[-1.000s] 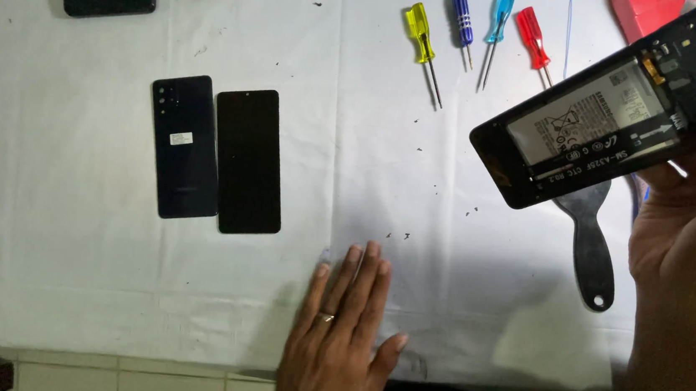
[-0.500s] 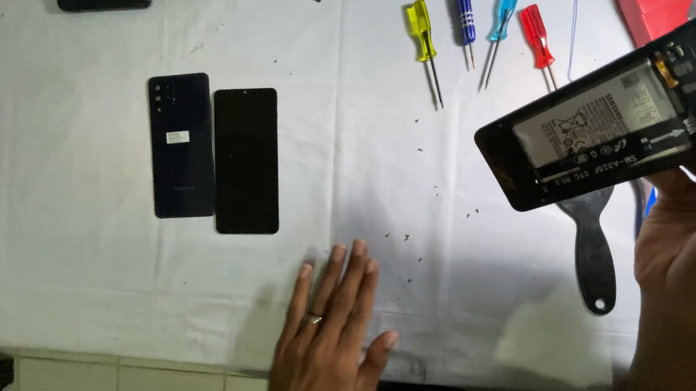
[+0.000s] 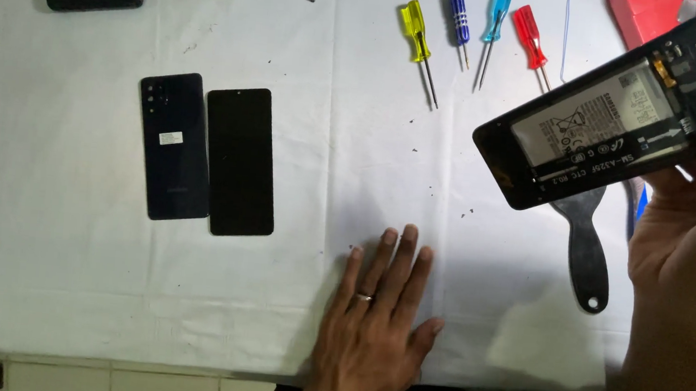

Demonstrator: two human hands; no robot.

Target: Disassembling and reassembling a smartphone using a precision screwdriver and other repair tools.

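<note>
The right hand (image 3: 687,250) is holding an opened smartphone (image 3: 615,118) up at the right, tilted, well above the white cloth-covered table (image 3: 52,220); its thumb is pressing on the upper edge while the other fingers are hiding behind the body, so their grip cannot be told. The phone's glossy black frame is exposing a flat, rectangular grey battery and a camera ring at its raised corner. The left hand (image 3: 374,324) is lying palm-down on the cloth near the table's front edge, fingers straight and close together, a thin band on one finger. A matte black plastic spatula-shaped pry tool (image 3: 586,258) is lying beneath the held phone. Four slim screwdrivers with translucent handles are lying side by side above: yellow (image 3: 418,42), blue (image 3: 458,16), light blue (image 3: 495,20), red (image 3: 532,35). At left, a dark blue back cover (image 3: 173,147) and a smooth black screen panel (image 3: 239,161) are lying just beside each other. Small dark specks are dotting the slightly wrinkled cloth.
</note>
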